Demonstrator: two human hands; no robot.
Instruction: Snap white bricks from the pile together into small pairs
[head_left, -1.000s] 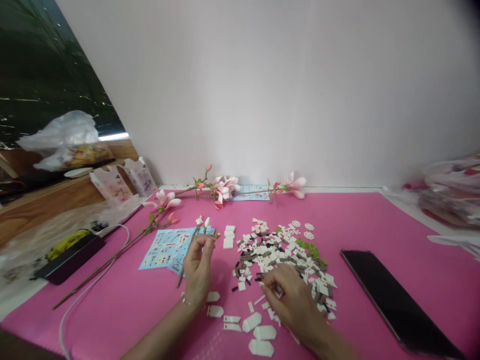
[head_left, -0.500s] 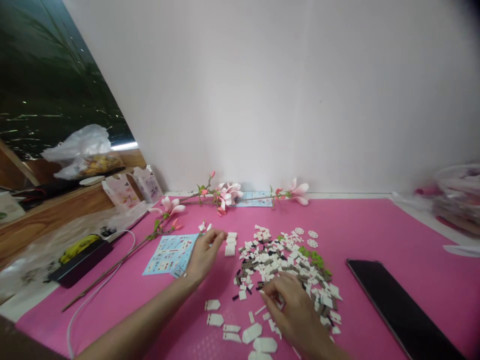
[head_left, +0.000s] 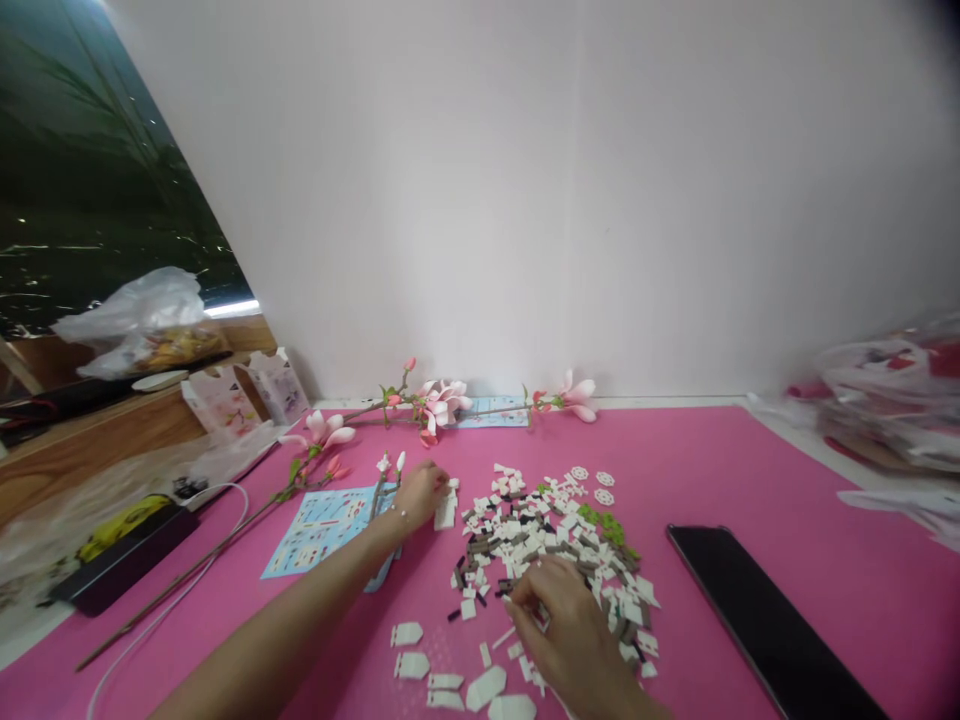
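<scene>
Head view, person seated at a pink desk mat (head_left: 735,470) set against a white wall (head_left: 525,200). Left hand (head_left: 420,495): fingers curled downward, reaching over a short stack of white plastic bricks (head_left: 446,512); fingertips at or just above the stack's top. Small in frame, so a pinch on the stack cannot be confirmed. A short bud stem (head_left: 388,478) with white tips stands just beside this hand, on the thumb side; held or free, cannot tell. Thin bracelet (head_left: 398,515) on the left wrist.

Right hand (head_left: 559,615): fingers bunched, thumb and forefinger close together, at the near edge of a loose pile of small bricks (head_left: 529,550) in white, brown, black and green. The hand partly covers the pile; any piece between the fingertips is hidden.

Larger white petal-shaped pieces (head_left: 487,688) lie in a scatter nearer the person, below the pile. Three white openwork round pieces (head_left: 592,485) lie at the pile's far edge. A blue printed instruction sheet (head_left: 322,530) lies left of the left hand, partly under that forearm. Two pink magnolia branches made of bricks rest beyond: one along the wall (head_left: 442,402), one running diagonally at left (head_left: 322,432). A black smartphone (head_left: 765,625) lies face up on the mat, right of the pile.
</scene>
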